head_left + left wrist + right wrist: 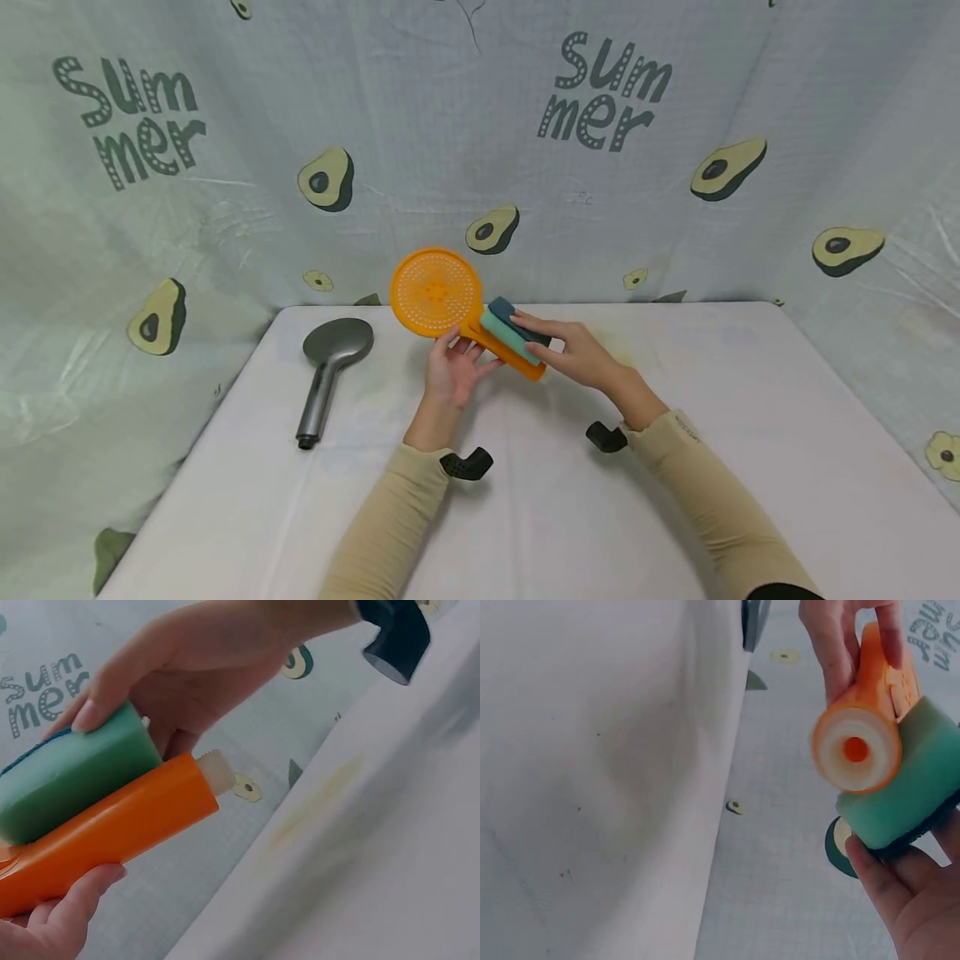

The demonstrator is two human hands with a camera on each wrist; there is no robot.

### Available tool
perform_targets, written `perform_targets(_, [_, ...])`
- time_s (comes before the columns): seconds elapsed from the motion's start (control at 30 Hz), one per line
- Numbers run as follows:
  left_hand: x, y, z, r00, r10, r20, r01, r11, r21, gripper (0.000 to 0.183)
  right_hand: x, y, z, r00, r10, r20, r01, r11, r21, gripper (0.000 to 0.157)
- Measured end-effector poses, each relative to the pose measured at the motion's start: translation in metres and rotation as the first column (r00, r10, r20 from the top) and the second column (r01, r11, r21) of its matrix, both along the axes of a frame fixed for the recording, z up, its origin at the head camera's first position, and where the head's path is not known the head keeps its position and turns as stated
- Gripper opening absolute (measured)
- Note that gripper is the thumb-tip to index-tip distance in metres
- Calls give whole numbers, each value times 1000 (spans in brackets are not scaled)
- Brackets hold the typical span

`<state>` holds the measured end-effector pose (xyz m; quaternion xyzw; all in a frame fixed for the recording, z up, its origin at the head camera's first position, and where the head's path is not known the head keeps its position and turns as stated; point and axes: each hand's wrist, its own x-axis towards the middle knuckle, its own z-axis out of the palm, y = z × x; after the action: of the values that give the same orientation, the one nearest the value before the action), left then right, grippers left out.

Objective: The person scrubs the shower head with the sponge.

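Note:
An orange shower head is held up over the table, its round perforated face tilted toward the head camera. My left hand grips it at the handle, close below the round head. A green sponge with a dark scouring side lies along the orange handle. From the other side my right hand pinches the sponge, its soft green side against the handle. The handle's end shows a whitish threaded connector with an orange center.
On the left of the white table lies a grey shower head, its handle toward the front. Behind the table hangs a pale curtain printed with avocados and lettering. Dark camera mounts stick out from both wrists.

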<state>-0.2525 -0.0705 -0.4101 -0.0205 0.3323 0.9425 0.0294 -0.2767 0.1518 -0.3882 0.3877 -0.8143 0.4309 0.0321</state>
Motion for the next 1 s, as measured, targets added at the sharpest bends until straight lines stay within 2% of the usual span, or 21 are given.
perform_targets(0.2, [-1, -8, 7, 998, 57, 31, -59, 995, 79, 32, 7, 14, 3, 992, -62, 109, 58, 998, 36, 44])
perform_targets(0.33, [-2, -12, 9, 997, 80, 19, -81, 994, 78, 28, 7, 19, 4, 981, -95, 167, 89, 995, 43, 42])
perform_targets(0.47, [-2, -11, 5, 999, 35, 1, -35, 999, 41, 24, 4, 11, 5, 990, -53, 132, 49, 998, 36, 44])
perform_targets(0.57, [-2, -8, 0, 1000, -8, -15, 8, 1000, 0, 27, 1, 2, 4, 996, -14, 87, 14, 1000, -7, 44])
perform_targets(0.67, [-2, -6, -1, 1000, -17, -13, 17, 1000, -25, 28, 0, -3, 3, 997, 4, 75, -1, 999, -43, 44])
perform_targets(0.77, [-2, -8, 2, 1000, 5, 3, -5, 1000, 1, 27, 1, -1, 2, 995, -4, 96, 8, 999, -33, 44])
perform_targets(0.9, [-1, -11, 9, 997, 64, 32, -66, 995, 76, 29, 6, 10, 2, 991, -54, 120, 52, 998, 19, 44])
perform_targets(1.0, [-2, -13, 11, 993, 108, 53, -113, 988, 102, 32, 9, 16, 0, 997, -63, 49, 61, 997, 47, 43])
